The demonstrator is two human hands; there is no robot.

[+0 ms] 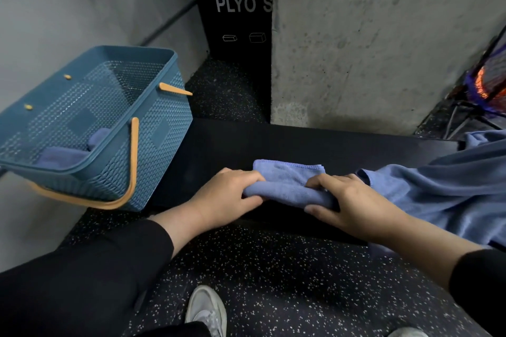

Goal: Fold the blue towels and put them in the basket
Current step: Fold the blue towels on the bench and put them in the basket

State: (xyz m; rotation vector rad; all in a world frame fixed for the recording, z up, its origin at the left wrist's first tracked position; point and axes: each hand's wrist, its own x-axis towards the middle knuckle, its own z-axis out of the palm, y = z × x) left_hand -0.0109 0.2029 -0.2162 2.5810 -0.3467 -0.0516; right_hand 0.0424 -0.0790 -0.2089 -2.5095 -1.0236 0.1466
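A small blue towel (pixel 284 180), folded into a narrow band, lies on the black bench (pixel 219 150) in front of me. My left hand (pixel 227 197) grips its left end with curled fingers. My right hand (pixel 347 200) grips its right end, thumb under the near edge. A teal plastic basket (pixel 164 128) with orange handles stands at the left end of the bench. Folded blue towels (pixel 65 156) lie inside it. A pile of unfolded blue towels (pixel 449 189) spreads over the bench at the right, touching my right hand.
A concrete pillar (pixel 369 49) rises just behind the bench. A black plyo box (pixel 235 8) stands behind the basket. The floor is dark speckled rubber (pixel 273 282), with my grey shoe (pixel 206 309) below. A netted frame (pixel 487 82) stands far right.
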